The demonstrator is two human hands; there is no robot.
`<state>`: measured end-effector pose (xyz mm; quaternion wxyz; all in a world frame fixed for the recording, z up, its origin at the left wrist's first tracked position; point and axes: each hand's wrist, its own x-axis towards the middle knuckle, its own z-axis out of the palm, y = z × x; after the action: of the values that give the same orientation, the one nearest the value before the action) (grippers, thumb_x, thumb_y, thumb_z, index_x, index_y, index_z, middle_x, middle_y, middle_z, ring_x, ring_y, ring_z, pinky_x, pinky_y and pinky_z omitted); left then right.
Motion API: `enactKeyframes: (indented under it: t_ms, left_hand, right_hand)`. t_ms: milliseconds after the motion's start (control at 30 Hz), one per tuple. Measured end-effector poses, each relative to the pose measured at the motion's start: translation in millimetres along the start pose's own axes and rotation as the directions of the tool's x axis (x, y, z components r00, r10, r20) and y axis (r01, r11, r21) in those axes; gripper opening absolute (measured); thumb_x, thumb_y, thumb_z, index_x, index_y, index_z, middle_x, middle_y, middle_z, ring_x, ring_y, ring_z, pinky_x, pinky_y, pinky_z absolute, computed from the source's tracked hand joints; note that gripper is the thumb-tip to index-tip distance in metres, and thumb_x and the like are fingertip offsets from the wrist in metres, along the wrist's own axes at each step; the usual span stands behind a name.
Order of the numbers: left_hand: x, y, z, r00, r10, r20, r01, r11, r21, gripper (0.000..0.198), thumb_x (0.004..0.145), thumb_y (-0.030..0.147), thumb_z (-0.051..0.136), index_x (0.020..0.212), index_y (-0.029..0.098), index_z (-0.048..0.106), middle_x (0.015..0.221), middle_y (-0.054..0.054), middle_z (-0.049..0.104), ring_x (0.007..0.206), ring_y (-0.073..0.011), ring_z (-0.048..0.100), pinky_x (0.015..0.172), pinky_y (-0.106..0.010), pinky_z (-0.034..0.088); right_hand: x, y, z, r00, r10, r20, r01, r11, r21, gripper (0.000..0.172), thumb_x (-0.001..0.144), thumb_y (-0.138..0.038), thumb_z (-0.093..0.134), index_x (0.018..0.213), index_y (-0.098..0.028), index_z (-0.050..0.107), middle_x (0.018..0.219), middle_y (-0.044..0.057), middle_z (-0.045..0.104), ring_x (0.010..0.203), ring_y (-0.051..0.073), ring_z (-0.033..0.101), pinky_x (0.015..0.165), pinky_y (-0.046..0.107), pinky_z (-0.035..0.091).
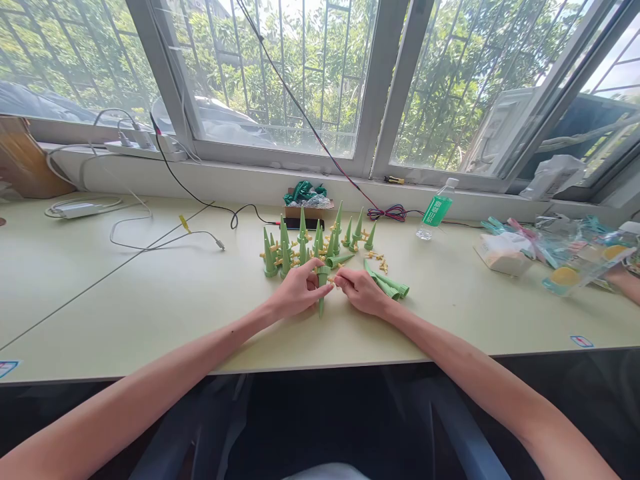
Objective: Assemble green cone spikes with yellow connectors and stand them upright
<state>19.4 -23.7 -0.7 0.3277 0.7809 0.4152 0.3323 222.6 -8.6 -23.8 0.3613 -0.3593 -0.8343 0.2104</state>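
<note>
My left hand (299, 291) is closed around a green plastic watering spike (321, 303), its point turned down toward the table. Close beside it, the fingers of my right hand (364, 289) pinch a small yellow plastic valve (332, 281) at the spike's side; whether it sits in the spike I cannot tell. Behind my hands stand several green spikes (270, 257) with yellow valves in their sides, points up. Several loose yellow valves (383, 264) lie right of them. Beyond my right wrist, a few green spikes (393, 287) lie flat.
A dark phone (304, 224) and a small cardboard box (313, 212) sit behind the spikes. Right of them are a coiled red-black cable (387, 213) and a water bottle (438, 212). White cables (150, 233) run across the left. Another person's hand (625, 280) is among plastic items at far right.
</note>
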Motion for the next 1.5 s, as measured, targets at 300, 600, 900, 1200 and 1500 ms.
enactKeyframes:
  t_ms: [300, 600, 900, 1200, 1500]
  left_hand:
    - [0.3, -0.2, 0.8, 0.999, 0.037, -0.038, -0.032, 0.992, 0.126, 0.039, 0.086, 0.044, 0.058, 0.114, 0.019, 0.049, 0.055, 0.008, 0.053, 0.047, -0.0114, 0.047, 0.053, -0.024, 0.038]
    - [0.3, 2.0, 0.6, 0.999, 0.023, -0.045, -0.018, 0.995, 0.097, 0.038, 0.085, 0.043, 0.059, 0.113, 0.019, 0.050, 0.055, 0.007, 0.051, 0.047, -0.0122, 0.050, 0.052, -0.024, 0.039]
    - [0.6, -1.2, 1.3, 0.997, 0.050, -0.056, -0.041, 0.988, 0.151, 0.040, 0.086, 0.045, 0.058, 0.115, 0.018, 0.051, 0.054, 0.008, 0.052, 0.046, -0.0115, 0.048, 0.053, -0.024, 0.039]
    - [-0.5, 2.1, 1.6, 0.998, 0.042, -0.044, -0.037, 0.993, 0.112, 0.039, 0.086, 0.043, 0.057, 0.114, 0.017, 0.050, 0.056, 0.007, 0.054, 0.048, -0.0113, 0.048, 0.050, -0.023, 0.037]
    - [0.1, 0.5, 1.0, 0.998, 0.046, -0.042, -0.040, 0.989, 0.143, 0.041, 0.087, 0.046, 0.056, 0.117, 0.019, 0.050, 0.056, 0.007, 0.054, 0.047, -0.0119, 0.049, 0.051, -0.023, 0.038]
  right_hand:
    - [0.0, -2.4, 0.4, 0.999, 0.034, -0.017, -0.033, 0.999, 0.041, 0.034, 0.099, -0.038, 0.038, 0.073, -0.019, 0.048, 0.062, -0.002, 0.049, 0.055, 0.011, 0.041, 0.059, 0.025, 0.035]
    - [0.3, -4.5, -0.2, 0.998, 0.041, -0.039, -0.040, 0.998, 0.042, 0.039, 0.100, -0.043, 0.039, 0.070, -0.019, 0.046, 0.059, -0.003, 0.046, 0.054, 0.011, 0.038, 0.057, 0.025, 0.033]
    - [-0.5, -3.6, 0.2, 0.999, 0.027, -0.016, -0.027, 0.999, 0.033, 0.035, 0.097, -0.044, 0.046, 0.074, -0.018, 0.052, 0.060, -0.003, 0.047, 0.054, 0.010, 0.037, 0.056, 0.025, 0.031]
    - [-0.5, -2.0, -0.3, 1.000, 0.010, -0.002, -0.010, 1.000, -0.013, 0.037, 0.097, -0.039, 0.043, 0.066, -0.019, 0.042, 0.058, -0.004, 0.040, 0.055, 0.011, 0.033, 0.056, 0.026, 0.028]
    - [0.0, -3.5, 0.8, 0.999, 0.015, -0.029, -0.016, 1.000, -0.021, 0.038, 0.098, -0.040, 0.042, 0.067, -0.019, 0.044, 0.058, -0.004, 0.043, 0.054, 0.011, 0.034, 0.055, 0.026, 0.029]
